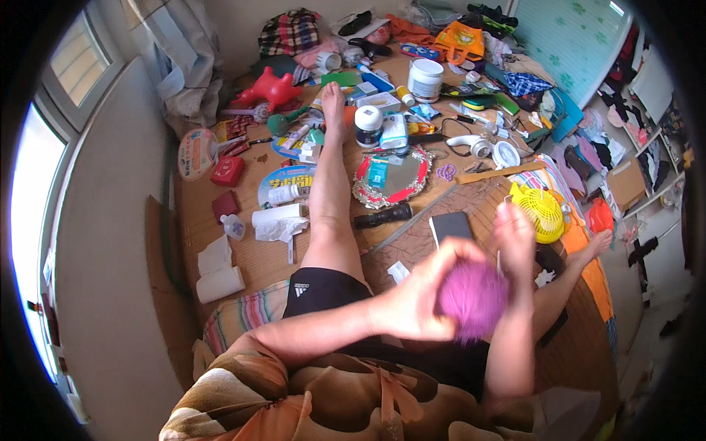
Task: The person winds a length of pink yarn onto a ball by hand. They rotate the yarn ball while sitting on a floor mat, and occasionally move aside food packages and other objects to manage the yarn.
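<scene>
My left hand [424, 297] curls around a fuzzy purple ball [474, 300] that looks like wound yarn, held above my lap. Just beyond it on the right, my right hand [515, 237] is raised and blurred by motion. Whether its fingers hold a strand cannot be made out. Partly hidden behind my left hand lies a dark flat notebook or case [451, 227] with a pale edge. A small white paper piece [398, 272] rests near my left wrist.
Around my outstretched legs are a black flashlight [383, 216], an ornate framed mirror [361, 176], a yellow fan [538, 212], a white handheld fan [504, 154] and a wooden stick [499, 172]. Paper rolls [220, 285] lie left; white tubs [426, 80] and heaped clothes [289, 33] stand farther back.
</scene>
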### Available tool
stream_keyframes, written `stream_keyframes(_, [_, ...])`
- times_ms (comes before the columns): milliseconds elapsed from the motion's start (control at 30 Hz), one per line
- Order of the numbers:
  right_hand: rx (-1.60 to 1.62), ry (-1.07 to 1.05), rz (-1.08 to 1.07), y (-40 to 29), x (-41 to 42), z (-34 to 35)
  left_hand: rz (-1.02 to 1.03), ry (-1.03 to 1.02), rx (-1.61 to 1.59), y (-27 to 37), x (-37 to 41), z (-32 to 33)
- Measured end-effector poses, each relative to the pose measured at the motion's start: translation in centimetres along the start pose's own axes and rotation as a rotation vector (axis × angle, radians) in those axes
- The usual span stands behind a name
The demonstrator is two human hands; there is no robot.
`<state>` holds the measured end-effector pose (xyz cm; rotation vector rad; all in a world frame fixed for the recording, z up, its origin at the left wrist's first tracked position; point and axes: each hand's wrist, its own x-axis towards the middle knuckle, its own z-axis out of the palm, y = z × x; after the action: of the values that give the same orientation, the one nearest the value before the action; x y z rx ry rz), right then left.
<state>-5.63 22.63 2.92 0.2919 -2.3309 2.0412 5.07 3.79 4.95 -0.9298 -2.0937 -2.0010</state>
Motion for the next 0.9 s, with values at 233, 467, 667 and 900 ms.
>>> stream_keyframes(233, [-0.317, -0.57, -0.287, -2.3, -7.9, 5.9, -0.159, 0.565, -0.021, -5.7, 2.6, -6.2])
stream_keyframes(467, [0.204, -0.217, -0.091, -7.8, -3.9, -0.2, -0.094, 0.006, 0.284, -5.2, -1.3, 0.7])
stream_keyframes(667, [0.112, -0.076, -0.066, -1.7, -1.8, -0.3, 0.135, -0.018, 0.088, 0.8, 1.0, -1.2])
stream_keyframes(900, [-0.117, -0.356, -0.202, -2.4, -8.8, 5.9, -0.047, 0.65, 0.04, -1.8, 4.2, -6.2])
